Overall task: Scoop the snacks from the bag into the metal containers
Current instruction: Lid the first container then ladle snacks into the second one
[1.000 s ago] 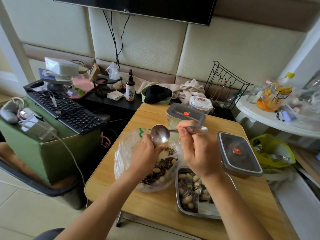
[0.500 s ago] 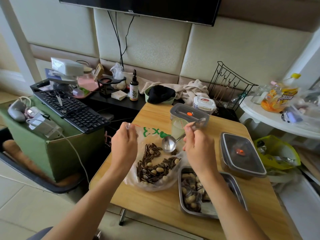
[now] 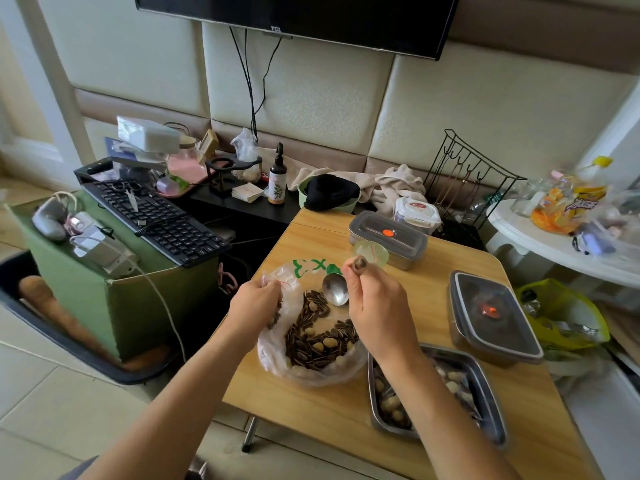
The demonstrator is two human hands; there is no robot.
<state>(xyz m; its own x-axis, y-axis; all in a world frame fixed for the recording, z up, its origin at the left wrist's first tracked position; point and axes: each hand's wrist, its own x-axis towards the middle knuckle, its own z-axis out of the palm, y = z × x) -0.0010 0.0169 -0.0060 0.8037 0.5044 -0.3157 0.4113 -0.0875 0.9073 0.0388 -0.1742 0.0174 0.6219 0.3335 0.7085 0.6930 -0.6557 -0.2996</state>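
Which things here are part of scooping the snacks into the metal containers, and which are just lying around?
Job: spoon in right hand; snack bag, left hand holding its edge; open metal container; far lidded container; near lidded container.
Lying about: keyboard, spray bottle, wire rack, yellow bag.

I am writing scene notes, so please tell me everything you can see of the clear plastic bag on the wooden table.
The plastic bag is thin, clear and crinkled, with green print on its far side. It sits open on the wooden table, left of the open metal container. Inside lie striped sunflower seeds mixed with pale nuts. The left hand grips its left rim; the right hand holds an empty spoon over its mouth.
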